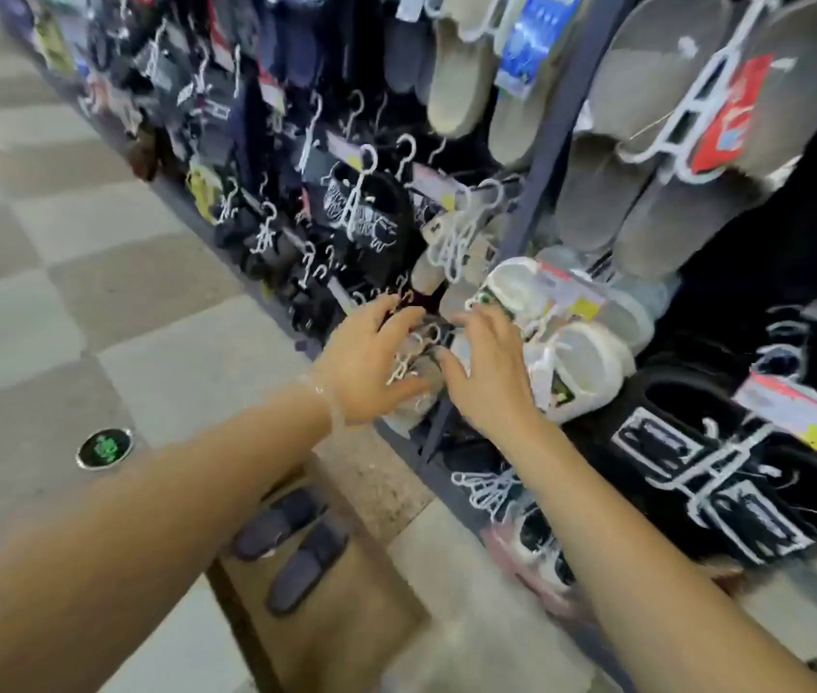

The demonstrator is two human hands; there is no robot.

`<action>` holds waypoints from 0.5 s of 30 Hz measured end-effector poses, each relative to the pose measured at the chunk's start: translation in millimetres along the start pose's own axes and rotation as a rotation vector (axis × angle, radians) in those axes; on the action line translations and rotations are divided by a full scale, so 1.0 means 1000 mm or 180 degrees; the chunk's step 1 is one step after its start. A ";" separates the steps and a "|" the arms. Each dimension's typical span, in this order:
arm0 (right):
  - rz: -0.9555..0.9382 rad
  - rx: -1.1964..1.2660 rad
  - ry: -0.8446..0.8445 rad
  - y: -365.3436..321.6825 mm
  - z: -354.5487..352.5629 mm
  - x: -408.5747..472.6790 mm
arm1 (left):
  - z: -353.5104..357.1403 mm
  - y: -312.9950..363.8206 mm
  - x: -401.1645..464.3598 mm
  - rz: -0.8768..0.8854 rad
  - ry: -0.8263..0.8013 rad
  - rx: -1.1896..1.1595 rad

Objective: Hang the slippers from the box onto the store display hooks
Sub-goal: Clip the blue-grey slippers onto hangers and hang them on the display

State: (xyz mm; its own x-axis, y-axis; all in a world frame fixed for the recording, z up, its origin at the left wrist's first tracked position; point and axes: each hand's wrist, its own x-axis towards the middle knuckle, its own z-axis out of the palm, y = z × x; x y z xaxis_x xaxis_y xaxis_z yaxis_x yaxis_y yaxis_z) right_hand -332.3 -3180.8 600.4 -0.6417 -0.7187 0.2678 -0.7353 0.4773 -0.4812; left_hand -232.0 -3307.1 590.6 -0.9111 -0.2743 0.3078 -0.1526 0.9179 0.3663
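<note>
Both my hands reach to the low part of the slipper rack. My left hand (371, 362) has its fingers spread and curled against a grey slipper pair on a white plastic hanger (414, 365). My right hand (489, 372) rests with spread fingers on the other side of that pair, next to a white slipper pair (581, 362) hanging there. Blur hides whether either hand truly grips the hanger. Below my arms stands an open cardboard box (346, 612) holding a dark navy slipper pair (291, 547).
The rack is crowded with hanging slippers: grey pairs (656, 192) top right, black printed pairs (366, 217) in the middle, black ones with white hangers (716, 472) lower right. A dark upright post (546, 157) divides the rack. Checkered floor lies to the left, with a round floor marker (104, 448).
</note>
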 end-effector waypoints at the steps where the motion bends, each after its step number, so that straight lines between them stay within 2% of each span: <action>1: -0.0012 0.0031 -0.0127 -0.011 0.020 0.000 | 0.001 -0.017 -0.016 -0.0143 -0.0082 -0.0014; 8: 0.0029 0.0052 -0.0959 -0.048 0.135 -0.009 | 0.023 -0.101 -0.087 -0.0924 -0.0572 -0.0041; 12: 0.0253 0.0002 -0.1410 -0.040 0.175 -0.010 | 0.048 -0.135 -0.102 -0.1378 -0.0763 -0.0221; 15: 0.0392 0.0008 -0.1605 -0.021 0.202 -0.007 | 0.070 -0.163 -0.110 -0.1963 -0.0952 -0.0395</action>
State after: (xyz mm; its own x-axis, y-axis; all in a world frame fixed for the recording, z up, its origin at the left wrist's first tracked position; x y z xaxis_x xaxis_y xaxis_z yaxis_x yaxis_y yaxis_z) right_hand -268.4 -3288.0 439.6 -0.5382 -0.8118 -0.2263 -0.6600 0.5730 -0.4859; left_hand -133.3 -3406.5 435.3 -0.7413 -0.6279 -0.2373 -0.6475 0.5756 0.4995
